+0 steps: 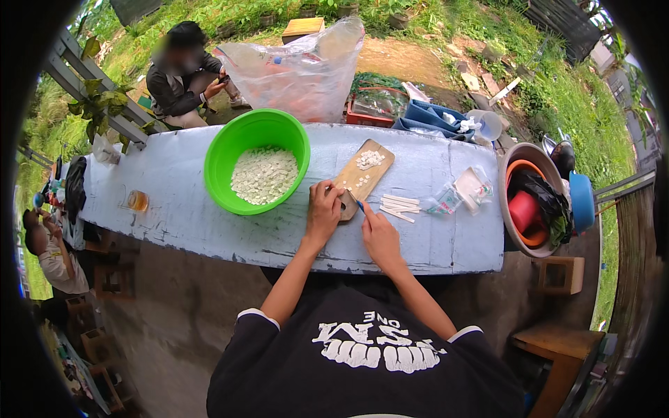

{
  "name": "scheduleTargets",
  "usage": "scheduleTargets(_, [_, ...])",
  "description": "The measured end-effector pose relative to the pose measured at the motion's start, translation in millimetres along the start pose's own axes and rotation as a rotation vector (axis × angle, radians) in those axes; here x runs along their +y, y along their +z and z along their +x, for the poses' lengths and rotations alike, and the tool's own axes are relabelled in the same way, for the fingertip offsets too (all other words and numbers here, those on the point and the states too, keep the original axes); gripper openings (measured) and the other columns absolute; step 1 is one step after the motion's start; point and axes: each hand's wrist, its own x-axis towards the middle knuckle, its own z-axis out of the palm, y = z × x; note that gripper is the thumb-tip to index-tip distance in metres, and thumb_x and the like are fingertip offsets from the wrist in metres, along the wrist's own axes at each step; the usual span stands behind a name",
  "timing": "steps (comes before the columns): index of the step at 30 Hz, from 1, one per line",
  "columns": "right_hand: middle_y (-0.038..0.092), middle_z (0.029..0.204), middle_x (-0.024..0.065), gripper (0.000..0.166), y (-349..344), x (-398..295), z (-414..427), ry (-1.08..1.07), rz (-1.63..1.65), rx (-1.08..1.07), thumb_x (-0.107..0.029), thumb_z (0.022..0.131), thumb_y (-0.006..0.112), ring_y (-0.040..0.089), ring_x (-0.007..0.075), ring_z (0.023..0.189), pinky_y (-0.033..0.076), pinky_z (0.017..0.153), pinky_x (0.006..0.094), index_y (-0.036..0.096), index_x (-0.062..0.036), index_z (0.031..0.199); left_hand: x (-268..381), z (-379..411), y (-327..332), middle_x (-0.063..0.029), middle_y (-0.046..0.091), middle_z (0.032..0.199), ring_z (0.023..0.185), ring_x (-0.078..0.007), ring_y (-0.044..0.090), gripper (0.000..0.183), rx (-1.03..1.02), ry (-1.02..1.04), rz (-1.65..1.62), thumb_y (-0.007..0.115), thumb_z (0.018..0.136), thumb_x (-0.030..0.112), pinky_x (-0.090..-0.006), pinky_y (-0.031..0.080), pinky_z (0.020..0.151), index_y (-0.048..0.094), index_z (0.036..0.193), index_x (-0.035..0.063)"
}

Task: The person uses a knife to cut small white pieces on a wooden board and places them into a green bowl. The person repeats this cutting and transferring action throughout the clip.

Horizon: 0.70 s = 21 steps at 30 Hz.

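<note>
A wooden cutting board (372, 180) lies aslant on the table, with small white cubes (370, 159) at its far end and a few loose pieces nearer me. My left hand (324, 211) rests at the board's near end, fingers bent; whether it pinches a white piece is hidden. My right hand (380, 237) grips a knife with a blue handle (360, 205), its blade angled over the board beside my left fingers. White strips (400, 205) lie right of the board. Left of it stands a green plastic basin (214, 177) holding many white pieces (264, 175).
Plastic packets (470, 190) lie on the pale table (172, 172), and a glass of amber liquid (137, 200) stands at left. A large tub (515, 230) with containers is at the right end. One person (180, 83) sits beyond the table; another (57, 251) is far left.
</note>
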Motion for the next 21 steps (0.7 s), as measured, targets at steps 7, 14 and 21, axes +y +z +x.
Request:
scheduleTargets(7, [0.063, 0.096, 0.0175, 0.047, 7.9, -2.5, 7.0, -0.053, 0.051, -0.031, -0.021, 0.099, 0.054, 0.067, 0.0403, 0.081, 0.054, 0.073, 0.0520, 0.051, -0.0177, 0.145, -0.2, 0.9, -1.4, -0.0150, 0.056, 0.118, 0.114, -0.0357, 0.050, 0.016, -0.020, -0.005, 0.010, 0.060, 0.087, 0.000, -0.0436, 0.045, 0.099, 0.066, 0.101, 0.0008])
scheduleTargets(14, [0.063, 0.087, 0.0180, 0.041, 7.1, -6.4, -1.3, -0.016, 0.030, -0.018, -0.018, 0.101, 0.052, 0.064, 0.0395, 0.080, 0.051, 0.072, 0.0502, 0.055, -0.0140, 0.142, 1.4, -2.9, -2.1, -0.0169, 0.056, 0.121, 0.116, -0.0367, 0.050, 0.018, -0.021, 0.021, 0.058, 0.058, 0.087, 0.001, -0.0441, 0.044, 0.100, 0.065, 0.104, -0.0013])
scheduleTargets(21, [0.063, 0.088, 0.0176, 0.041, 3.6, -2.9, -1.5, -0.028, 0.049, -0.015, -0.017, 0.101, 0.053, 0.064, 0.0388, 0.080, 0.052, 0.071, 0.0497, 0.055, -0.0145, 0.142, -0.8, -5.8, -7.2, -0.0167, 0.057, 0.120, 0.115, -0.0355, 0.052, 0.021, 0.015, 0.002, -0.045, 0.058, 0.087, 0.001, -0.0443, 0.044, 0.100, 0.064, 0.107, -0.0029])
